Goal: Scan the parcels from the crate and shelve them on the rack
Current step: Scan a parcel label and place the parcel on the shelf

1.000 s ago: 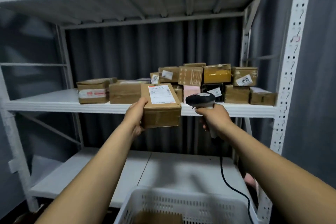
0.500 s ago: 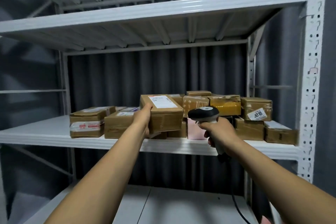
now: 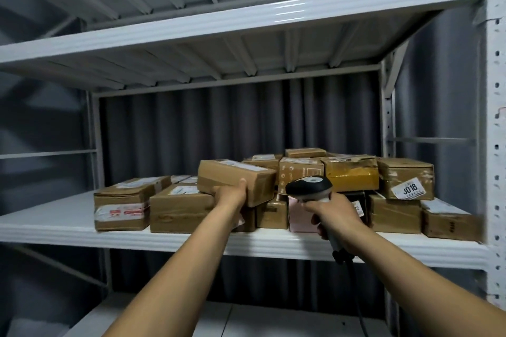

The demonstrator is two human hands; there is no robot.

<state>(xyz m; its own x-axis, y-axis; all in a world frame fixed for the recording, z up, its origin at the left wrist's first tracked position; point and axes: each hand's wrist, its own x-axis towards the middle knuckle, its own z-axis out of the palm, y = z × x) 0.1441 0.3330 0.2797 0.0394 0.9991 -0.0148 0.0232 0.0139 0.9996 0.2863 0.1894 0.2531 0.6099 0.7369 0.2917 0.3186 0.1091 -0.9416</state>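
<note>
My left hand grips the near end of a brown cardboard parcel with a white label on top. The parcel is level, over the middle shelf of the white rack, above another brown box; whether it touches that box I cannot tell. My right hand holds a black and grey barcode scanner by its handle, just right of the parcel, its head in front of the stacked boxes. A black cable hangs down from the scanner. The crate is out of view.
Several brown parcels are stacked on the shelf's right half, one labelled 3018, plus a pink box. A taped box sits left of them, with bare shelf beyond. The upper shelf and perforated right post frame the bay.
My left hand has carried the parcel up and forward from in front of the shelf edge to over the shelved boxes. The view has tilted upward, and the crate has dropped out of sight.
</note>
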